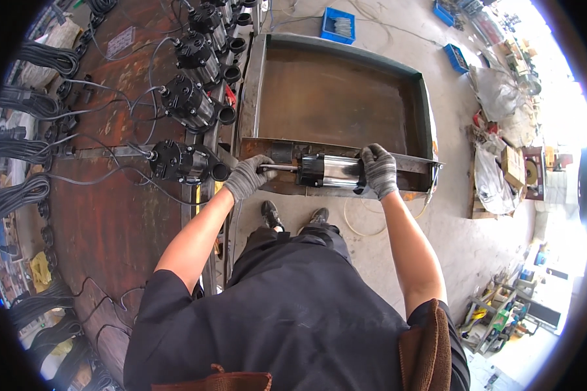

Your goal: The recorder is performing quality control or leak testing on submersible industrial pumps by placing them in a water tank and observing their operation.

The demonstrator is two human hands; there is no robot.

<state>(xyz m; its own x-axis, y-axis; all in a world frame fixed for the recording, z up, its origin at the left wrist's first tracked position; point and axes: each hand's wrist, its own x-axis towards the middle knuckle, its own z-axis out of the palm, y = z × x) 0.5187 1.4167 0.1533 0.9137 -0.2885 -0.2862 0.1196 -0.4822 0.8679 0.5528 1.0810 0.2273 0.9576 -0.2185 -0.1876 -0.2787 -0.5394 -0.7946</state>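
A silver cylinder with black ends, looking like a pump motor [342, 171], lies sideways in front of me along the near ledge of a metal tank [346, 147]. Wrapped in a grey glove, my left hand [246, 178] is closed round the outer end of a thin metal rod [280, 167], which sticks out from the motor's left end. My right hand [379, 171], gloved too, grips the motor's black right end. Its palm side is hidden. Just left of my left hand stands a black pump [176, 161] with a round outlet.
More black-and-silver pumps [190, 103] line the right edge of a rusty red-brown table [117, 215]. Cables run across it to coiled black bundles [23, 146]. Shallow brown liquid appears to cover the tank's bottom. A blue crate [338, 26] sits beyond it; wrapped goods [492, 176] lie right.
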